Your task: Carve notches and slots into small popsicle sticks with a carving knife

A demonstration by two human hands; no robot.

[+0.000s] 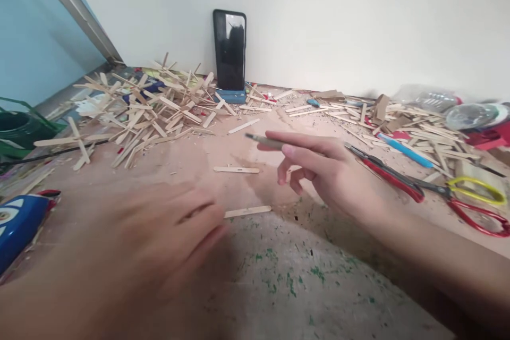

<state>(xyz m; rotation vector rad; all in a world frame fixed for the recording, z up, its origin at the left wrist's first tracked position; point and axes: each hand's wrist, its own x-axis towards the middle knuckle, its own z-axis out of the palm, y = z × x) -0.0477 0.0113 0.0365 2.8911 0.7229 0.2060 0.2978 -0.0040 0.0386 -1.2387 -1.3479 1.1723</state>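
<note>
My right hand (pixel 319 170) hovers over the worn board, fingers pinched on a thin pencil-like tool (pixel 265 141) whose dark tip points left. My left hand (pixel 159 239) is low and close to the camera, smeared by motion, fingers reaching toward a flat wooden stick (pixel 247 212) lying on the board; whether it touches the stick is unclear. A second loose stick (pixel 236 170) lies a little farther back, between the two hands.
A big heap of glued wooden stick crosses (pixel 147 106) fills the back left. A black phone (pixel 230 50) leans on the wall. Red-handled pliers (pixel 388 175), scissors (pixel 474 196), a blue pen (pixel 404 150) and more sticks lie right. A blue object (pixel 18 223) sits left.
</note>
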